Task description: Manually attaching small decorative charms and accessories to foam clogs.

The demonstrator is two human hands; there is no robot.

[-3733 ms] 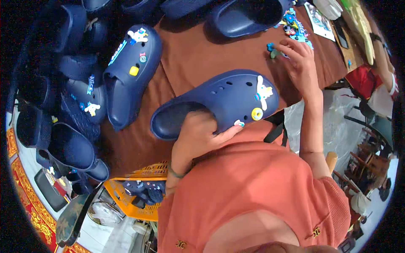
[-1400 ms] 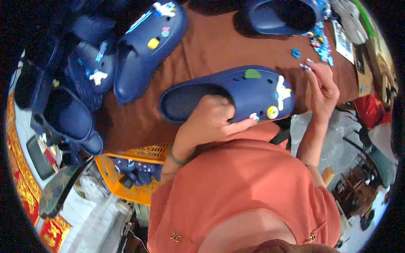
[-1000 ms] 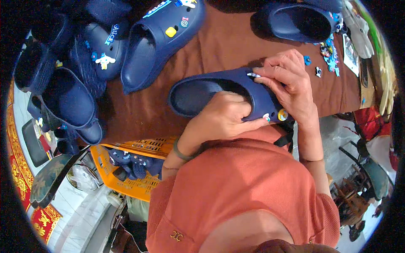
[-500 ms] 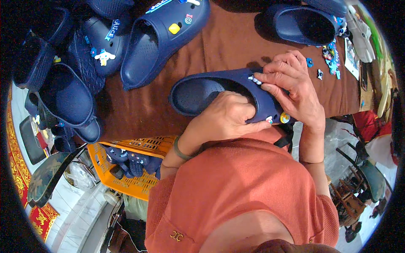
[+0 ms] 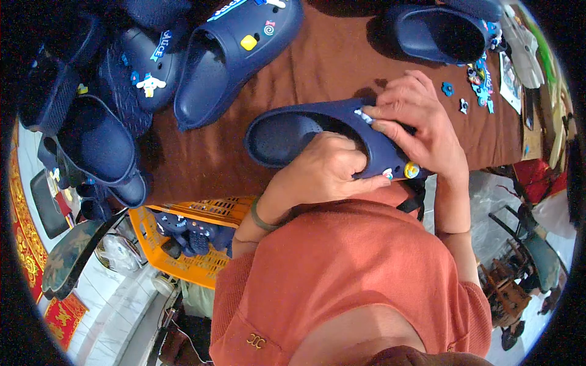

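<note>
Shirt [image 5: 342, 244]: soft coral knit with ribbed sleeves, nearest us.
Left hand [image 5: 326, 165]: sunk into the clog [image 5: 381, 149], thumb clamped along its outer side; we cannot see the fingertips inside.
Right hand [image 5: 424, 128]: thumb and forefinger pinched together on a knobbly white charm [image 5: 364, 116] by the opening.
Clog: smooth, navy and rounded, held over the cloth [image 5: 336, 67] between both hands.
Basket [image 5: 177, 268]: orange, perforated walls.
Cloth: brown, softly creased.
Second clog [image 5: 235, 58]: matching navy, squarish yellow charm [image 5: 248, 42] on top.
Blue charm [image 5: 447, 89]: flower-shaped, beyond our right hand.
</note>
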